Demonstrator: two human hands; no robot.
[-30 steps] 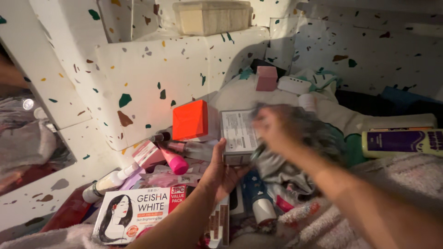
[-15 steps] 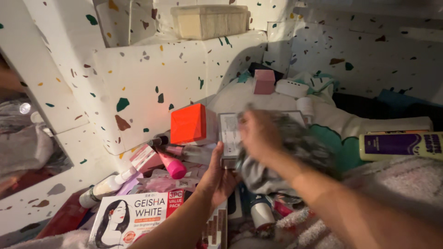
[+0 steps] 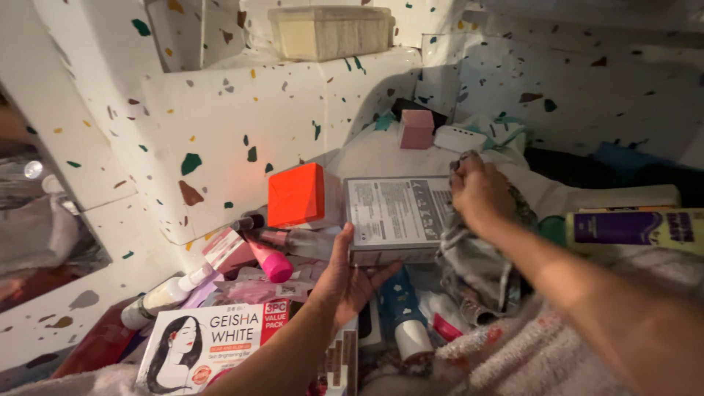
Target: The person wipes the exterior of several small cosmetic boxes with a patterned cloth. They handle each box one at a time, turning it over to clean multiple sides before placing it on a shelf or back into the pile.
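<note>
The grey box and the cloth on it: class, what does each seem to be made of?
The grey box, held by the left hand, looks like printed cardboard: flat faces, sharp edges, matte finish. The cloth, under the right hand, looks like soft woven fabric, grey and crumpled into folds; the fibre can't be told.

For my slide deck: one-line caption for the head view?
Left hand holds a grey box while right hand presses a grey cloth against it, amid cluttered toiletries.
</note>
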